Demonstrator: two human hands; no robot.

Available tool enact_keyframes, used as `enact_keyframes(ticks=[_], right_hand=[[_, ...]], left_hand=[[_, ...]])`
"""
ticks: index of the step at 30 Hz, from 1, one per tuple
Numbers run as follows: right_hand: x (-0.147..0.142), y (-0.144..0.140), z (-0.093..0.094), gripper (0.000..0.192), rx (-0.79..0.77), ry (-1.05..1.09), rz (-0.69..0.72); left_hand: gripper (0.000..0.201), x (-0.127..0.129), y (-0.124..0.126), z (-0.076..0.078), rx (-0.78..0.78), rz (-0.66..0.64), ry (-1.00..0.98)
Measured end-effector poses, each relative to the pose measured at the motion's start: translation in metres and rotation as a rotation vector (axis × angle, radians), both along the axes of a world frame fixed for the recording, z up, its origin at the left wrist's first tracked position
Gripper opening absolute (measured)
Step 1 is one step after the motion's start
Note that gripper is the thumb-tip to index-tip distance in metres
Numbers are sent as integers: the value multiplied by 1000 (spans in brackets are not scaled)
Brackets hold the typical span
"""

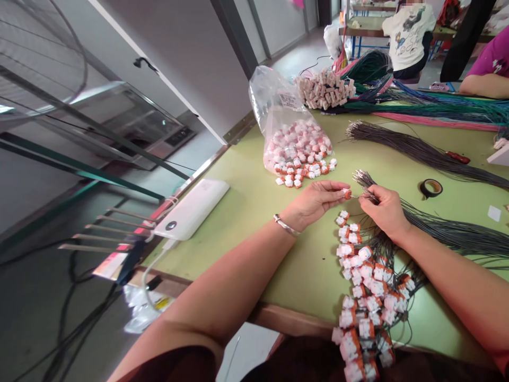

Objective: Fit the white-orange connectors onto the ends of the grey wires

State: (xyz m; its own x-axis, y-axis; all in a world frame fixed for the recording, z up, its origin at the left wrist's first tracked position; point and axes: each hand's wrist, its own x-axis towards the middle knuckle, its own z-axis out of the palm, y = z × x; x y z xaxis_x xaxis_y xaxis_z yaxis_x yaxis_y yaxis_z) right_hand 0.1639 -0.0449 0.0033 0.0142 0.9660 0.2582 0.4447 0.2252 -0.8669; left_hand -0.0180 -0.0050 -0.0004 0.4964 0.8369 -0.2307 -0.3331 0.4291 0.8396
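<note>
Connector [347, 193] pinched in left hand [314, 200] fingertips above tabletop [246, 207] | right hand [384, 209] pinched wire [362, 197] end, touching connector | finished connectors [366, 297] just below hands | bag [292, 138] of connectors beyond | tape roll [431, 187] right

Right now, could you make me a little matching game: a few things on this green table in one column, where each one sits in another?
Things:
1. clear plastic bag of small white-and-orange connectors
2. roll of black tape
3. white rectangular power bank
4. single white-and-orange connector

Places:
A. at the table's left edge
B. pinched in the left hand
C. lying open, spilling its contents
D. beyond the right hand, past the dark wires

Pairs: 1-C, 2-D, 3-A, 4-B
</note>
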Motion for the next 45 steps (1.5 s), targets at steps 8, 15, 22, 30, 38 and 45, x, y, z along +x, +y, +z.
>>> enact_keyframes(ticks=[8, 15, 22, 30, 38, 45], right_hand=[[-1, -1, -4, 12, 66, -151, -50], [2, 1, -13, 6, 85, -203, -12], [2, 1, -14, 7, 56, -161, 26], [0, 3, -8, 10, -31, -69, 8], [0, 4, -9, 12, -45, -76, -2], [0, 4, -9, 10, -50, -116, -4]], left_hand=[[22, 0, -1, -1, 41, -14, 15], [25, 6, -5, -3, 154, 55, 83], [27, 15, -11, -5, 67, 62, 59], [23, 15, -10, -4, 51, 93, 67], [18, 15, -9, -5, 6, 115, 27], [17, 15, -11, -4, 15, 111, 25]])
